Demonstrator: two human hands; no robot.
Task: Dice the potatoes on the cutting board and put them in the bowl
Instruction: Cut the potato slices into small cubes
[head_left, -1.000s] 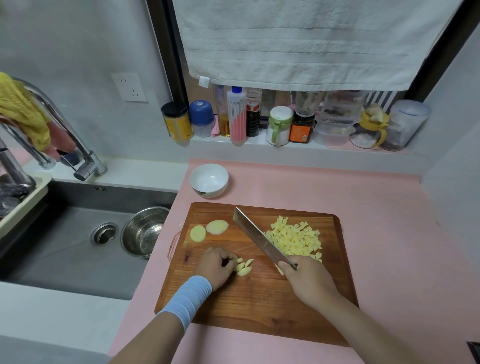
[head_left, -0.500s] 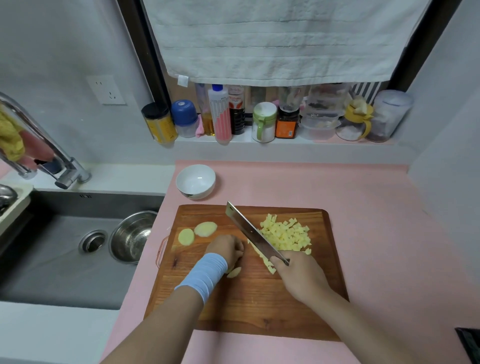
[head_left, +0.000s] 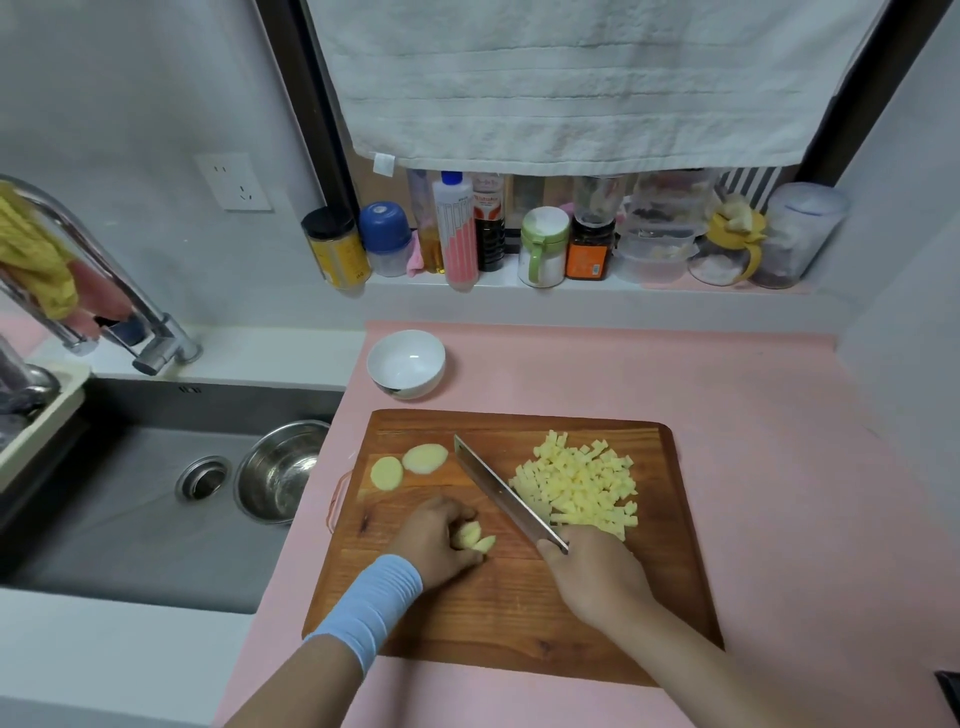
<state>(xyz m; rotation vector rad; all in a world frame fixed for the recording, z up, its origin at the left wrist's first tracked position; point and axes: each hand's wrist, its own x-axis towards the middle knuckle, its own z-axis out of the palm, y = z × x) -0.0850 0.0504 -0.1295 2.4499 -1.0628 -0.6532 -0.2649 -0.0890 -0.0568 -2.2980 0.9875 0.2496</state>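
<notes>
The left hand (head_left: 436, 540) curls its fingers round a bundle of pale potato strips (head_left: 475, 538), pressing them to the brown wooden cutting board (head_left: 519, 623), probably to keep them stacked for crosswise cuts. The right hand (head_left: 592, 577) grips the handle of the broad steel cleaver (head_left: 506, 493). Its blade points far-left and stands against the left edge of the pile of pale yellow potato dice (head_left: 582, 488), seemingly keeping the finished dice off the cutting space.

The strips lie inside the left hand's grip, just left of the blade and near the right hand. The dice pile sits just beyond the right hand. 2 oval potato slices (head_left: 387, 473) wait uncut on the board's far-left, beyond the left hand. The round white ceramic bowl (head_left: 406, 364) stands on the pink table (head_left: 753, 415) past the board's far-left corner, well apart from both hands and holding nothing.
</notes>
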